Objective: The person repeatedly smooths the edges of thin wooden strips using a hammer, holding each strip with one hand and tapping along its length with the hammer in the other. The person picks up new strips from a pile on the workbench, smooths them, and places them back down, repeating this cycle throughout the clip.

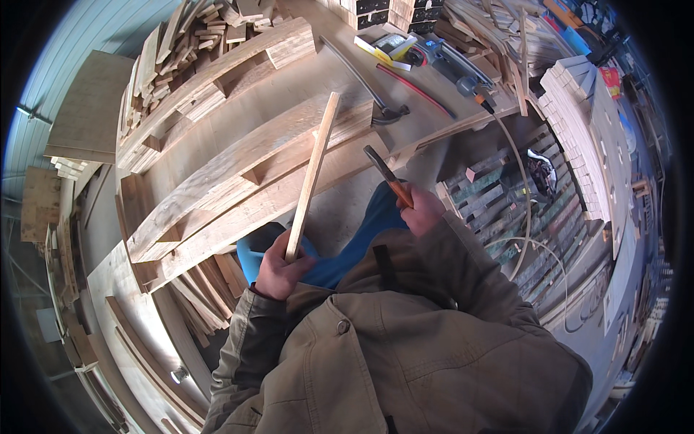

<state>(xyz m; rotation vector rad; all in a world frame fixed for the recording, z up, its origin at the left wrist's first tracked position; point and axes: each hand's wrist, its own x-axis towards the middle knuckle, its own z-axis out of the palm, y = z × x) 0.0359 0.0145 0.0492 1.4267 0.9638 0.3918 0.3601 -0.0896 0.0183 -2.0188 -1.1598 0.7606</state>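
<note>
My left hand (280, 269) is closed around the lower end of a narrow wooden strip (315, 170), which points up and slightly right over the workbench edge. My right hand (423, 210) grips a hand tool (390, 177) with an orange handle and a long, dark front part; its exact kind cannot be made out. The tool points up and left, apart from the strip. Beyond both hands, a long wooden frame of beams and blocks (238, 181) lies along the bench. A claw hammer (391, 113) rests at its right end, its long grey handle reaching away from me.
A second beam assembly (217, 94) and a heap of wood offcuts (210, 29) lie farther back. To the right are a corded power tool (448, 69), a red and dark bar (416, 89), a slatted pallet (535, 217) with a hose, and stacked boards (575, 137).
</note>
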